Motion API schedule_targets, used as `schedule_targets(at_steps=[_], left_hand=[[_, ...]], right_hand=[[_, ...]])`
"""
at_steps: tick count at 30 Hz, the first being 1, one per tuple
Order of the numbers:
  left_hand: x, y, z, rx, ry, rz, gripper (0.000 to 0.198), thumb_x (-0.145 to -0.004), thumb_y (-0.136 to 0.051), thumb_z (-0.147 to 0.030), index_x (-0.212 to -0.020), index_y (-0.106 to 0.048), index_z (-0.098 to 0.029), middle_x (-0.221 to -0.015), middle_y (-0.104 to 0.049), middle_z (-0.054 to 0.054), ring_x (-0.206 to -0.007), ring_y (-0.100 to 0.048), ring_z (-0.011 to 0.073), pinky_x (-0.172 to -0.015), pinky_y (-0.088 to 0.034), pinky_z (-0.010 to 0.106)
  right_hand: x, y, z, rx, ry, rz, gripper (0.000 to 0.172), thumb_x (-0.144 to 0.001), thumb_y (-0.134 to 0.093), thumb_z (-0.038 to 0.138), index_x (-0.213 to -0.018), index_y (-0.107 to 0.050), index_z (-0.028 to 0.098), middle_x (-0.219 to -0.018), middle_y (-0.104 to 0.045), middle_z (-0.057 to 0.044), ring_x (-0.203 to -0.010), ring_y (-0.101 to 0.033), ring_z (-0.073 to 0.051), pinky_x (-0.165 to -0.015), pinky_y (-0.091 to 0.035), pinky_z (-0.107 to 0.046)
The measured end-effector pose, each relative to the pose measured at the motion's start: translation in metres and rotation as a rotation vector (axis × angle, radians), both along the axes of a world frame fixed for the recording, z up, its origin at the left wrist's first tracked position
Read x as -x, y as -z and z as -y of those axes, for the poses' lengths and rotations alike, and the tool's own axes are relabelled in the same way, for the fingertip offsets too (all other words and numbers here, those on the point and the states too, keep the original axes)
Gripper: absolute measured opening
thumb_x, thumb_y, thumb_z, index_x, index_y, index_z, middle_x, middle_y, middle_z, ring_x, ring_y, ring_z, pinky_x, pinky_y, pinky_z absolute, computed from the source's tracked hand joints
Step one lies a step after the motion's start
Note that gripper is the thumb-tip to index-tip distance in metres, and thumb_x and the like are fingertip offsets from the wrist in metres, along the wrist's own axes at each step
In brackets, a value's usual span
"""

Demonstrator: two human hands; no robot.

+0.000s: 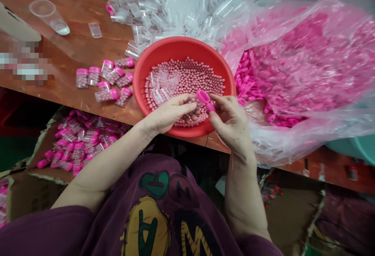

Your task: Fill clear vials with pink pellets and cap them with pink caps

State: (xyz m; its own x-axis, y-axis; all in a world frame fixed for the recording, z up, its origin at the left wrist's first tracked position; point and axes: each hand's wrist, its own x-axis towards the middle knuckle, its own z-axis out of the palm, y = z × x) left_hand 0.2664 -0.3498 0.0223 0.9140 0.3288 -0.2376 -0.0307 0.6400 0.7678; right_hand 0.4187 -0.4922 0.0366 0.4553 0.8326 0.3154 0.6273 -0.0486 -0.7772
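Note:
Over the near rim of a red basin (187, 132), my left hand (172, 111) has its fingers curled around what looks like a small clear vial of pink beads, largely covered by the fingers. My right hand (231, 121) pinches a bright pink flip-top cap (202, 96) between thumb and fingers, with its ring end toward the left hand. The cap is close to the left fingertips; contact between them is unclear. Round pink beads (190, 74) fill the basin's bottom, and several clear empty vials (161, 86) lie on them at the left.
Several filled, pink-capped vials (107, 70) lie left of the basin. An open cardboard box (43, 138) below holds more. Loose clear vials (181, 2) are heaped behind the basin. At right sits a plastic bag (307, 52) of pink caps. A clear cup (48, 15) lies at far left.

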Motion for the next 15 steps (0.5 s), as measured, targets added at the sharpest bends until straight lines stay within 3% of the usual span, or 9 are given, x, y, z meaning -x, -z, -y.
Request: schedule_targets(at_steps=[6,12,15], left_hand=[[0.002,0.000,-0.001,-0.021,-0.004,0.014,0.032,-0.089,-0.086,-0.038,-0.107,-0.071,-0.016,-0.097,-0.071,0.003,-0.085,-0.067,0.0123,-0.081,-0.054,0.027],[0.003,0.000,-0.001,0.038,-0.028,-0.011,0.041,-0.086,-0.090,-0.041,-0.113,-0.070,-0.017,-0.096,-0.073,0.003,-0.081,-0.070,0.0117,-0.073,-0.053,0.025],[0.002,0.001,-0.001,0.025,-0.060,-0.014,0.038,-0.087,-0.090,-0.039,-0.112,-0.072,-0.017,-0.099,-0.075,0.003,-0.081,-0.069,0.0116,-0.074,-0.054,0.025]], right_hand=[[0.010,0.002,0.000,-0.069,0.089,0.163,0.021,-0.095,-0.063,0.018,-0.110,-0.071,0.029,-0.117,-0.071,-0.007,-0.109,-0.071,-0.024,-0.088,-0.064,-0.041],[0.007,0.010,0.004,-0.111,0.123,0.320,0.048,-0.095,-0.058,0.016,-0.140,-0.065,0.031,-0.125,-0.067,-0.010,-0.119,-0.067,-0.028,-0.108,-0.060,-0.053],[0.009,0.016,0.006,-0.091,0.154,0.358,0.049,-0.095,-0.057,0.017,-0.141,-0.067,0.032,-0.121,-0.064,-0.010,-0.116,-0.067,-0.028,-0.106,-0.061,-0.054]])
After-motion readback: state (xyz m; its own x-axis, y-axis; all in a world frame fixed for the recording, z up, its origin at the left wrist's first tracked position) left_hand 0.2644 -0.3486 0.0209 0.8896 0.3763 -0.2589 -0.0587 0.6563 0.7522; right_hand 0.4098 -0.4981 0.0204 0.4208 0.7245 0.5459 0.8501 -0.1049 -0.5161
